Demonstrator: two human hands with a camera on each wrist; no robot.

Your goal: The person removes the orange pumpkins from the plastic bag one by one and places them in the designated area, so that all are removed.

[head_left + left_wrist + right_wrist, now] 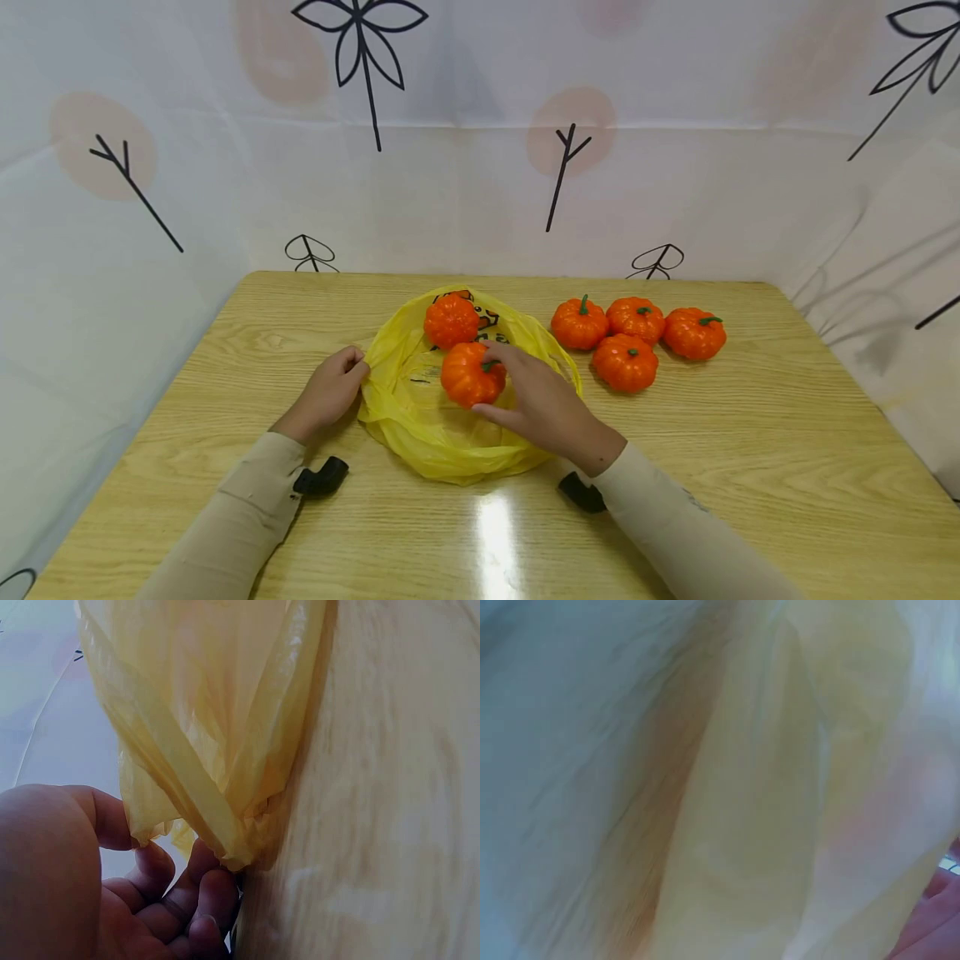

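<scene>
A yellow plastic bag (408, 433) lies spread wide on the table with its mouth facing up. My left hand (330, 390) pinches the left edge of the bag; in the left wrist view, thumb and fingers meet at the gathered yellow plastic (187, 772). Over the middle of the bag, my right hand (546, 402) holds a small orange pumpkin (468, 377) with a green stem, thumb on the near side and fingers on the far side. Another orange pumpkin (451, 322) sits inside the bag toward the back. Yellow plastic (742, 825) fills much of the blurred right wrist view.
Several orange pumpkins (625, 363) stand grouped on the wooden table (750, 442), right of the bag. Black curved pieces (321, 477) sit at both wrists. A white patterned cloth (465, 200) hangs behind the table and along its sides.
</scene>
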